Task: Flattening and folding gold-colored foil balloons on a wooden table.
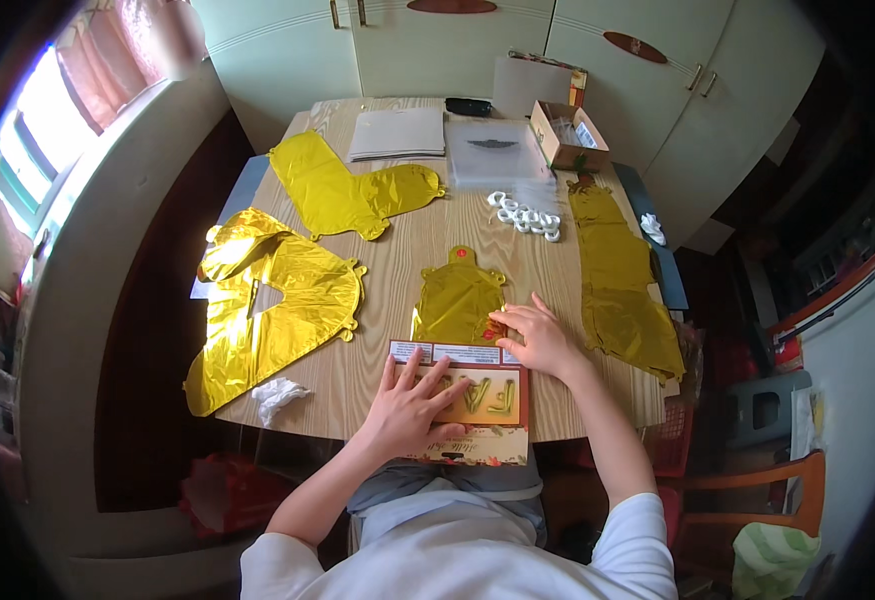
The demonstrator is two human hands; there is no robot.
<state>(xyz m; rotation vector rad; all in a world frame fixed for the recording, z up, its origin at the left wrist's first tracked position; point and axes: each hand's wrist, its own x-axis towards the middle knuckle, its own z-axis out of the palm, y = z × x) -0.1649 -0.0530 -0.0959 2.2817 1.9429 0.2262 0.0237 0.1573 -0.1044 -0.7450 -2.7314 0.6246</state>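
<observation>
A printed card (507, 440) with a brown and orange design lies at the near table edge, overhanging it slightly. My left hand (412, 410) rests flat on its left half, fingers spread. Just beyond the card's far edge is a folded gold foil balloon (457, 300) with small tabs, one bearing a red spot. At its near right corner, my right hand (537, 338) touches the foil and the card's edge, with its fingers apart. The balloon's near edge meets the card; whether it runs underneath cannot be seen.
Gold foil letter balloons lie flat at left (287, 310), far left (347, 190) and right (622, 270). Beyond are white rings (525, 218), clear plastic sleeves (497, 155), a white stack (397, 135) and an open box (569, 145). Crumpled tissue (277, 398) sits near left.
</observation>
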